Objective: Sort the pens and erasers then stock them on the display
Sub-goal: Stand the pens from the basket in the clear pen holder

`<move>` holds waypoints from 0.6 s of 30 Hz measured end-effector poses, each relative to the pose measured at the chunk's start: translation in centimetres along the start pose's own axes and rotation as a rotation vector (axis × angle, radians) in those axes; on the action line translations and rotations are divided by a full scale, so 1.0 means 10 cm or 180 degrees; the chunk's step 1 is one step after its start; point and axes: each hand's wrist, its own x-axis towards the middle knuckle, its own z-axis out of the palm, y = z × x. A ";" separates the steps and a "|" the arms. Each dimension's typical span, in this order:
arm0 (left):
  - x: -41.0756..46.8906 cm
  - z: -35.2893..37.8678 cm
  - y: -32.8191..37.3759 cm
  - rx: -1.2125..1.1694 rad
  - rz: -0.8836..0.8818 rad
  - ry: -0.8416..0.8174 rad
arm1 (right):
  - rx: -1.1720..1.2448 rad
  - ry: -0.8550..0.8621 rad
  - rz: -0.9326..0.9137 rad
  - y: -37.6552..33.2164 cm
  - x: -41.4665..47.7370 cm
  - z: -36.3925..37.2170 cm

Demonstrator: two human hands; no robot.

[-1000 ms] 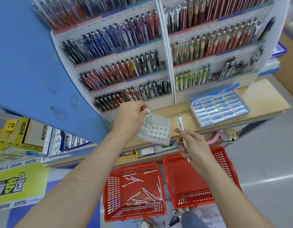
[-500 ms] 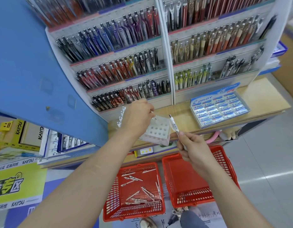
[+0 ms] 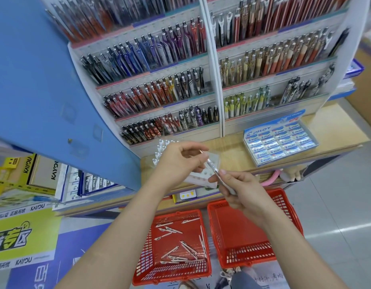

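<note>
Pen — diagonal, up-left (right hand)

Pens in left basket, right basket alongside

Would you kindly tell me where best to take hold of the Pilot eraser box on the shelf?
Grip the eraser box by its two end walls, coming from the front. It is an open tray packed with erasers, its header card raised at the back, so keep it level.
</note>
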 end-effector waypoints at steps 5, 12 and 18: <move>-0.09 -0.13 0.02 -0.0319 -0.0192 0.0340 | 0.0041 0.0122 -0.0058 -0.02 0.04 0.09; -0.08 -0.48 0.08 0.0238 0.0462 0.1427 | 0.0164 0.1083 -0.0298 0.16 0.16 -0.02; 0.00 -0.38 -0.05 0.1016 0.0752 0.1564 | -0.0542 0.1462 -0.0408 0.37 0.34 0.03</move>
